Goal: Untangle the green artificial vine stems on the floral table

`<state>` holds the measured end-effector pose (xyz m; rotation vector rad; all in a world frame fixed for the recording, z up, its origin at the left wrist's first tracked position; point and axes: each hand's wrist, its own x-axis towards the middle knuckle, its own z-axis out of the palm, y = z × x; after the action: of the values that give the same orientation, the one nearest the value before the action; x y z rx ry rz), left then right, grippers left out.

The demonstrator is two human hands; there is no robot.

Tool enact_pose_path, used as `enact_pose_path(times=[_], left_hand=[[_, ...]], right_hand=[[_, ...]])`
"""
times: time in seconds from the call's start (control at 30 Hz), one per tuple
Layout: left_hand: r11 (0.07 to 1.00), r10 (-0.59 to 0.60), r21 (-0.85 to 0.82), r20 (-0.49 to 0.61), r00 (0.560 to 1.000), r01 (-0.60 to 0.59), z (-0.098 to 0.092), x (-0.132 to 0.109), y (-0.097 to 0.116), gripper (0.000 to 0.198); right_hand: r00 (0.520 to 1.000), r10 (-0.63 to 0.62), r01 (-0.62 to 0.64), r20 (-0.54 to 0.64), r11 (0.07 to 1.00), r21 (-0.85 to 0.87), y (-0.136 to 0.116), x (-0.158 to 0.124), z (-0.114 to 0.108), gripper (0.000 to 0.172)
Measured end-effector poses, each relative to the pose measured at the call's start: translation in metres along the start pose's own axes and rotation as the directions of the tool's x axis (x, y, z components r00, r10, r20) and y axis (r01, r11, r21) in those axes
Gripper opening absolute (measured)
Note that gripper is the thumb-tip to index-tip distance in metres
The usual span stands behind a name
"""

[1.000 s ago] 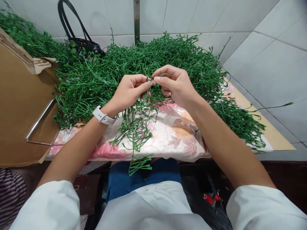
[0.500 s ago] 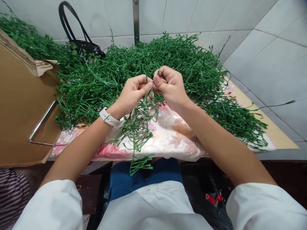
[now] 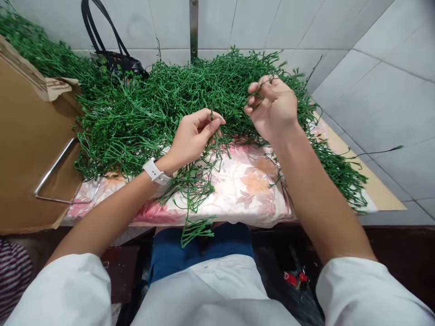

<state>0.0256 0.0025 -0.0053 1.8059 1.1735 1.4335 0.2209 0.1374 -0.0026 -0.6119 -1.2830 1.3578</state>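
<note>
Over the near side of a heap of green plastic-looking stems (image 3: 200,81), my left hand (image 3: 199,131) pinches a thin green stem (image 3: 212,113) between thumb and fingers. A white watch band (image 3: 156,172) is on that wrist. My right hand (image 3: 277,106) is up at the heap's right part, palm toward me and fingers curled. A thin stem (image 3: 268,81) runs across its fingertips, slightly blurred. Below my left hand, a tangle of linked stems (image 3: 195,181) trails over the floral cloth (image 3: 238,194), and its end (image 3: 197,231) hangs past the edge above my lap.
A cardboard box (image 3: 34,145) with a metal wire handle (image 3: 50,176) stands at the left. Behind it sits a black handbag (image 3: 118,63) by the tiled wall (image 3: 224,22). Red-handled tools (image 3: 295,278) lie low at the right. Striped fabric (image 3: 13,271) shows at lower left.
My right hand has parted from my left hand and moved up and to the right, with its fingers loosening. My left hand keeps its pinch in nearly the same place.
</note>
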Motion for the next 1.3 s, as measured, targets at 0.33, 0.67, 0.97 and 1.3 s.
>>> enact_pose_path(times=[0.33, 0.67, 0.97, 1.3], left_hand=[[0.995, -0.088, -0.053, -0.135, 0.987, 0.082, -0.022, 0.016, -0.022, 0.030], [0.986, -0.137, -0.106, -0.097, 0.986, 0.127, -0.021, 0.014, -0.016, 0.019], [0.981, -0.087, -0.178, -0.080, 0.993, 0.072, -0.023, 0.016, -0.023, 0.027], [0.969, -0.037, -0.244, -0.054, 0.998, 0.023, -0.018, 0.017, -0.023, 0.038]], right_hand=[[0.931, 0.251, -0.266, 0.264, 0.964, 0.021, -0.016, -0.040, 0.053, 0.011], [0.950, 0.146, -0.095, 0.277, 0.977, -0.190, -0.011, -0.055, 0.063, 0.042], [0.928, 0.038, 0.047, 0.371, 0.975, -0.219, -0.004, -0.050, 0.057, 0.049], [0.886, -0.098, 0.236, 0.454, 0.937, -0.257, 0.004, -0.040, 0.052, 0.049]])
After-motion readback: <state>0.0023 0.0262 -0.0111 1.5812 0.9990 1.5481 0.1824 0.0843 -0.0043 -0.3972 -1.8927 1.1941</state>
